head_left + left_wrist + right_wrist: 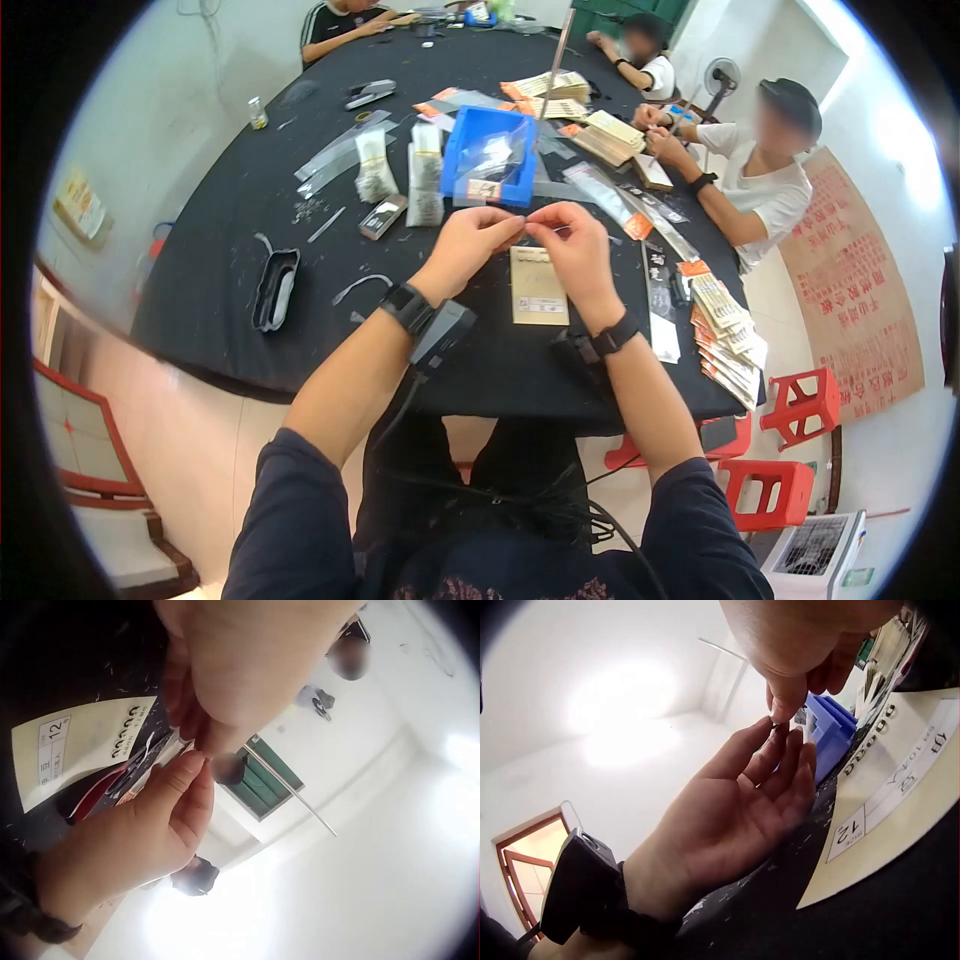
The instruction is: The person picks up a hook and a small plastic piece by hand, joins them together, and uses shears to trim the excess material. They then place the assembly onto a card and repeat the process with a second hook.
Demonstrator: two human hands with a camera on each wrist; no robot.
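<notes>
My left hand (468, 245) and right hand (582, 258) meet fingertip to fingertip above the near part of the table. Each pinches with thumb and forefinger at the same spot. In the right wrist view a tiny dark piece (777, 727) shows between the fingertips; most of it is hidden, and I cannot tell its kind. Just below the hands lies a cream card (540, 297) with a printed label marked 12 and a row of several dark curled shapes (126, 732) along one end.
Beyond the hands stands a blue bin (465, 150) holding clear plastic. Left of it are white bundles (373, 170), a metal box (383, 216) and an open dark case (276, 290). A stack of cards (722, 330) lies at the right edge. Other people sit around the black table (220, 270).
</notes>
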